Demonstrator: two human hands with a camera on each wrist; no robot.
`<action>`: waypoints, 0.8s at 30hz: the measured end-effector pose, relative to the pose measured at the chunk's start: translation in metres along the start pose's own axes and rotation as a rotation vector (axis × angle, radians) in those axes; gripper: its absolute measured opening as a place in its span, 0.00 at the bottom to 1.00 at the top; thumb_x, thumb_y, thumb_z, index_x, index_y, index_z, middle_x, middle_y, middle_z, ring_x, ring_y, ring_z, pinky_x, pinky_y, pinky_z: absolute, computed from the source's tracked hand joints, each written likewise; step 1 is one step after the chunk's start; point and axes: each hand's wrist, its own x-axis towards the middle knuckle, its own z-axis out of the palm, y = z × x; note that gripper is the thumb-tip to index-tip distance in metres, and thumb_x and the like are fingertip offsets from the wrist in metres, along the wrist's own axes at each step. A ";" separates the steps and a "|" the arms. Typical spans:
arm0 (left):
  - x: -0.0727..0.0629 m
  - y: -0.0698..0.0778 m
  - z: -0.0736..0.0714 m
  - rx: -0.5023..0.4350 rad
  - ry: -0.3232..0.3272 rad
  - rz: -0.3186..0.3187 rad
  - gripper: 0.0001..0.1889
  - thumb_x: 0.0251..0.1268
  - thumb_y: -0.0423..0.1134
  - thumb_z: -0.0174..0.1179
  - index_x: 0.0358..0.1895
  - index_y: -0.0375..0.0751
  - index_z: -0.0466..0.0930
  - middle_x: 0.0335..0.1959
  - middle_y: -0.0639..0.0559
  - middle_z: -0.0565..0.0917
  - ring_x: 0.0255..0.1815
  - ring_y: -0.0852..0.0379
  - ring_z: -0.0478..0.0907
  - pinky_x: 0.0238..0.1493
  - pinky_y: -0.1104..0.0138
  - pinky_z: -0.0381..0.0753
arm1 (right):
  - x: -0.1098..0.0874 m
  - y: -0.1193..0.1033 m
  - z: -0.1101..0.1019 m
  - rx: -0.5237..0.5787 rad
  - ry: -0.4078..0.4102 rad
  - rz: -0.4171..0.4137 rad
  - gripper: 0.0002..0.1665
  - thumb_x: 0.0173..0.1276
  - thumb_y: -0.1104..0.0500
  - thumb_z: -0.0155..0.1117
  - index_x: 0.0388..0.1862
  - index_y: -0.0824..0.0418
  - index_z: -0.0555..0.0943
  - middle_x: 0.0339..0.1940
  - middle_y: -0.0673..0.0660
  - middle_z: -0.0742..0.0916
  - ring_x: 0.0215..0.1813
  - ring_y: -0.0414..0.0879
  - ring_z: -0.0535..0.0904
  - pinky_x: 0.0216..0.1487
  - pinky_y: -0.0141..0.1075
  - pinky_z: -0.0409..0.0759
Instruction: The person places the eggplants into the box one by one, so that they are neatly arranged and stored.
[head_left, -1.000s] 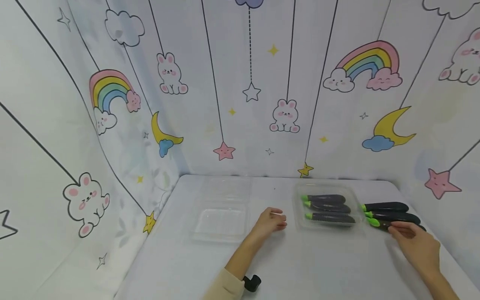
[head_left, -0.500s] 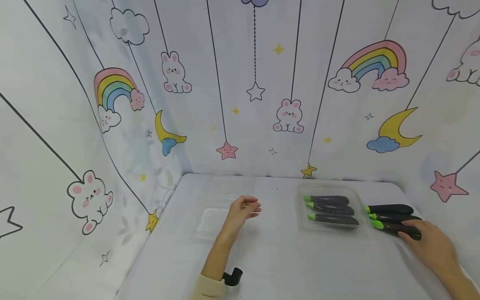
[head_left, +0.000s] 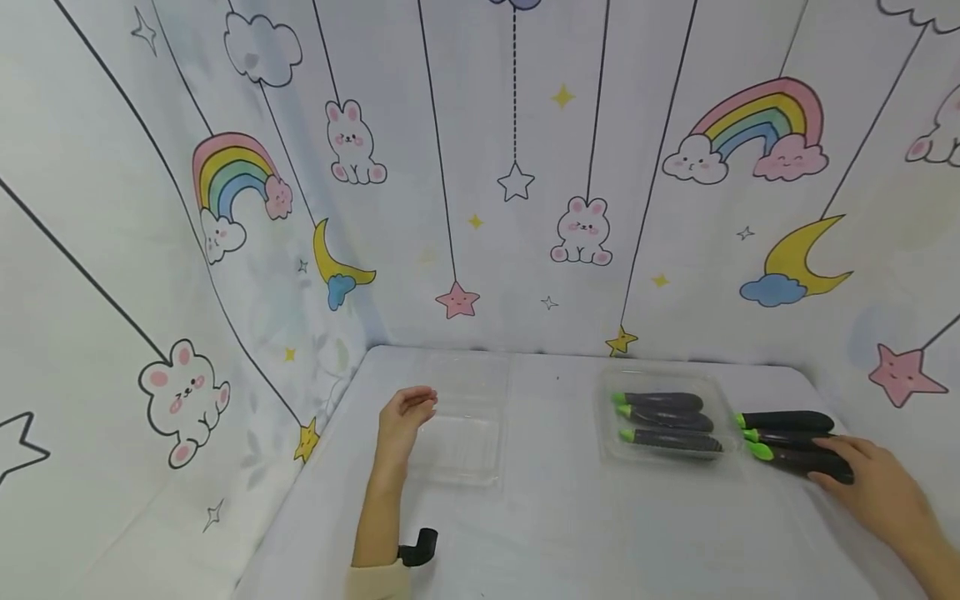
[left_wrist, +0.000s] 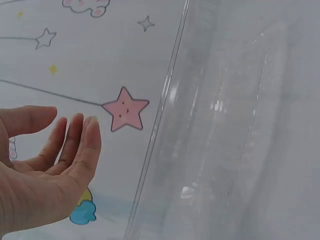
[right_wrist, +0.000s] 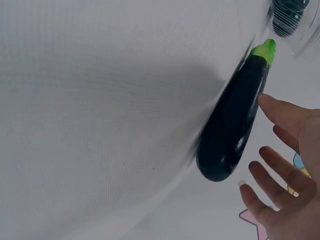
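My right hand [head_left: 877, 483] is at the blunt right end of the nearest dark eggplant [head_left: 798, 461], which has a bright green stem. In the right wrist view the thumb tip meets the side of that eggplant [right_wrist: 232, 120], while the other fingers are loosely bent and apart from it. Two more eggplants [head_left: 787, 420] lie just behind it on the table. My left hand [head_left: 401, 421] holds nothing, its fingers loosely bent, at the left side of a clear plastic box [head_left: 468, 481]. The left wrist view shows this box [left_wrist: 220, 125] to the right of the hand.
A second clear plastic box [head_left: 615, 454] stands right of centre with three eggplants [head_left: 671, 439] in it. Around the white table [head_left: 562, 533] hangs cloth printed with rabbits, stars and rainbows. A small black device [head_left: 422, 546] sits at the left wrist.
My left hand has moved left, from between the boxes to the left box's side. My right hand has shifted right along the nearest eggplant, which has come slightly toward me.
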 end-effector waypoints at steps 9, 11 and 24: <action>0.002 -0.016 -0.052 0.052 0.151 0.000 0.17 0.75 0.27 0.60 0.63 0.30 0.79 0.60 0.39 0.83 0.62 0.52 0.81 0.58 0.76 0.80 | 0.007 0.004 0.002 -0.020 -0.041 -0.021 0.33 0.51 0.59 0.82 0.55 0.69 0.81 0.53 0.82 0.76 0.52 0.81 0.70 0.49 0.77 0.70; 0.002 -0.020 -0.058 0.092 0.171 -0.022 0.18 0.75 0.28 0.59 0.65 0.31 0.78 0.64 0.38 0.81 0.67 0.50 0.78 0.59 0.77 0.79 | 0.008 0.006 0.004 -0.030 -0.036 -0.033 0.32 0.50 0.60 0.83 0.53 0.69 0.81 0.52 0.82 0.76 0.51 0.81 0.70 0.49 0.76 0.71; 0.004 -0.043 -0.077 0.183 0.072 -0.164 0.26 0.77 0.31 0.57 0.75 0.30 0.68 0.76 0.32 0.69 0.80 0.39 0.63 0.80 0.48 0.61 | 0.011 0.012 0.013 -0.018 -0.066 -0.057 0.28 0.48 0.63 0.82 0.49 0.71 0.84 0.51 0.80 0.78 0.49 0.80 0.73 0.47 0.74 0.72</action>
